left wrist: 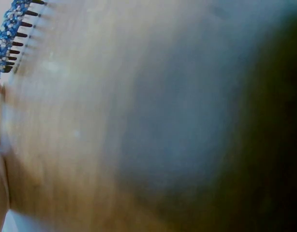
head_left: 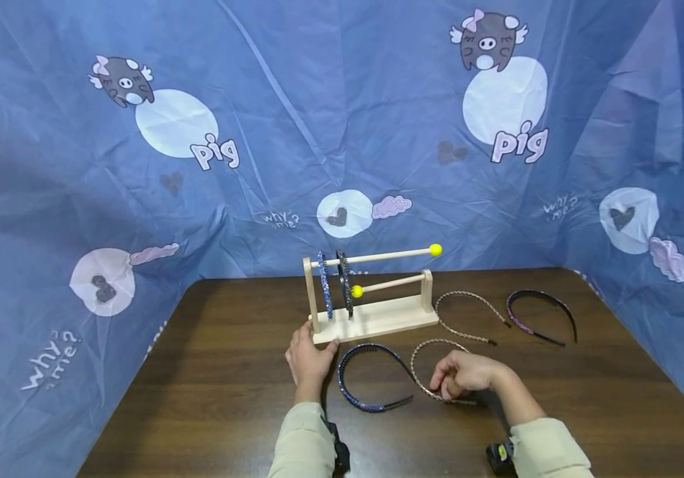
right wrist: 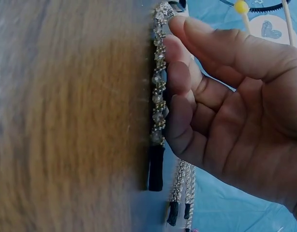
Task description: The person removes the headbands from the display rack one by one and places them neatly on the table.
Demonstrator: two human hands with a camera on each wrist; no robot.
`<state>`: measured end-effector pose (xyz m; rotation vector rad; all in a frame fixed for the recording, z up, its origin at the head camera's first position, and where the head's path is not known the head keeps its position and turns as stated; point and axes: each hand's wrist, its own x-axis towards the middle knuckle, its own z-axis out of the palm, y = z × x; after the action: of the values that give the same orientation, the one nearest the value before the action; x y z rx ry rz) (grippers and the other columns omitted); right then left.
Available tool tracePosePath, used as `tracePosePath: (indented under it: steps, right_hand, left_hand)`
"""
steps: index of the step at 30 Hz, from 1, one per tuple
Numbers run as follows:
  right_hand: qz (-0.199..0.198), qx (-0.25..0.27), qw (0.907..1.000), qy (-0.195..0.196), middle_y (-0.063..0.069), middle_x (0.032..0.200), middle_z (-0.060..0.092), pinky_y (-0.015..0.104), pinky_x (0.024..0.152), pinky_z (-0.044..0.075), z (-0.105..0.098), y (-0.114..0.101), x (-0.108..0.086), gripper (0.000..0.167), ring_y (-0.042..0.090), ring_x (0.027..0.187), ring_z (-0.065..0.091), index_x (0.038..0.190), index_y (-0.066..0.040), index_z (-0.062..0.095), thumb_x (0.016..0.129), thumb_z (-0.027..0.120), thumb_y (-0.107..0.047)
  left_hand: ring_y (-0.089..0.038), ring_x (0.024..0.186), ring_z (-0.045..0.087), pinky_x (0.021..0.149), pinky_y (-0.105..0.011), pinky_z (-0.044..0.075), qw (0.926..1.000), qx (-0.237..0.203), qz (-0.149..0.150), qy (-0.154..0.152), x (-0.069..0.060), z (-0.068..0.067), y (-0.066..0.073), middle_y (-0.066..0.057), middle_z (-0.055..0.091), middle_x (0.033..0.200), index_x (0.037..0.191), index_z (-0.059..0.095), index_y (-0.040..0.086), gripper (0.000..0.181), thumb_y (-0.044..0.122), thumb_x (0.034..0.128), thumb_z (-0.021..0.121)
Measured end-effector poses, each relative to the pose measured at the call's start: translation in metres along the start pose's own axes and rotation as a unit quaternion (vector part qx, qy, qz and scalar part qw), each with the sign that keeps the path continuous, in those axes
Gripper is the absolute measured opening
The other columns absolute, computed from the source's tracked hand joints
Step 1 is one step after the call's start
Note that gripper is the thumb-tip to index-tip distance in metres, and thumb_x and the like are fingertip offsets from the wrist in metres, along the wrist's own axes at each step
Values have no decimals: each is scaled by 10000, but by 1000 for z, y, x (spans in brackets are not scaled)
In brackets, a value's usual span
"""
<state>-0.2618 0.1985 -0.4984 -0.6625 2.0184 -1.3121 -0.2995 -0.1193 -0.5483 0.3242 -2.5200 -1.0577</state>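
Note:
My left hand (head_left: pixel 308 358) grips the left end of a wooden stand (head_left: pixel 380 317), its thumb at the front edge of the base. A blue glittery headband (head_left: pixel 325 289) and a black headband (head_left: pixel 344 285) hang on the stand's upper rod. In the left wrist view, only the toothed blue headband (left wrist: pixel 8 38) and a bit of the hand show at the edge. My right hand (head_left: pixel 467 373) pinches a beaded gold headband (right wrist: pixel 159 96) close to one end, fingers curled. That headband lies at the table surface, beside a dark blue headband (head_left: pixel 342 382).
Another gold headband (head_left: pixel 443 323) lies right of the stand, and a pink-and-black headband (head_left: pixel 515 318) farther right. Yellow balls (head_left: pixel 435 249) cap the stand's rods. A blue patterned cloth (head_left: pixel 282 133) hangs behind the brown table (head_left: pixel 222 385).

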Motion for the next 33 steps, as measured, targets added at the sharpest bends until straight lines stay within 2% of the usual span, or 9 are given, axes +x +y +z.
tracePosePath:
  steps: [3, 6, 11, 14, 18, 23, 26, 28, 33]
  right_hand:
    - [-116, -144, 9995, 242, 25, 667, 577, 171, 476, 328, 0, 1, 1, 251, 61, 554, 470, 881, 105, 614, 652, 525, 157]
    - [-279, -342, 9969, 659, 10, 662, 564, 189, 493, 363, 1, 2, 5, 155, 71, 555, 470, 888, 74, 623, 733, 629, 67]
    - [-532, -443, 9854, 1555, 30, 744, 583, 229, 524, 414, 4, -3, 16, 170, 110, 601, 492, 950, 66, 617, 813, 646, -31]
    - [-715, -222, 9760, 2046, 58, 796, 596, 237, 556, 426, 7, -14, 26, 198, 119, 646, 504, 995, 97, 602, 832, 627, -14]
    - [-1045, 166, 9633, 2467, 162, 863, 613, 241, 625, 454, 15, -43, 36, 223, 141, 740, 547, 1044, 139, 571, 854, 600, 26]
    - [-1624, 528, 9485, 2667, 332, 1004, 578, 232, 713, 474, 26, -72, 52, 292, 321, 891, 591, 1130, 167, 527, 852, 564, 89]
    - [-1890, 583, 9419, 2714, 353, 1073, 556, 236, 758, 470, 29, -80, 62, 325, 440, 976, 551, 1170, 163, 506, 855, 551, 98]
    - [-1976, 594, 9394, 2738, 340, 1109, 552, 244, 781, 467, 30, -84, 69, 344, 464, 1006, 533, 1192, 154, 497, 857, 549, 98]
    - [-2036, 755, 9386, 2682, 323, 1180, 526, 283, 847, 463, 32, -95, 85, 417, 427, 1053, 528, 1255, 166, 436, 855, 541, 115]
  left_hand:
    - [-313, 1132, 479, 940, -455, 281, 10000, 5, 13, -9, -1, 1, 0, -137, 541, 1224, 1275, 506, 64, 739, 356, 665, 806]
    - [-314, 1136, 476, 949, -452, 274, 10000, -15, -24, -22, -2, 1, 0, -137, 541, 1225, 1275, 507, 65, 738, 353, 665, 808]
    - [-316, 1134, 476, 952, -449, 267, 9999, -39, -91, -56, -4, 2, -1, -137, 537, 1230, 1279, 506, 68, 739, 340, 662, 809]
    - [-315, 1139, 471, 949, -450, 268, 9999, -37, -78, -56, -2, 1, 0, -135, 535, 1233, 1284, 505, 67, 731, 345, 674, 797]
    - [-314, 1140, 469, 946, -450, 270, 10000, -55, -43, -59, 0, 1, 0, -136, 534, 1233, 1287, 503, 70, 727, 344, 678, 791]
    - [-317, 1134, 477, 953, -455, 267, 10000, -58, -20, -35, 1, 1, -1, -138, 538, 1230, 1281, 510, 67, 720, 319, 672, 798]
    - [-323, 1132, 481, 965, -461, 258, 9999, -98, -5, -44, 1, 1, -2, -140, 542, 1226, 1279, 516, 70, 705, 297, 674, 797]
    - [-328, 1130, 485, 971, -464, 254, 9999, -130, 17, -50, 1, 1, -2, -140, 544, 1225, 1277, 520, 72, 695, 285, 676, 796]
    - [-318, 1132, 492, 957, -453, 266, 9998, -161, 70, -13, 0, 1, 0, -135, 555, 1212, 1281, 526, 71, 687, 265, 680, 795]
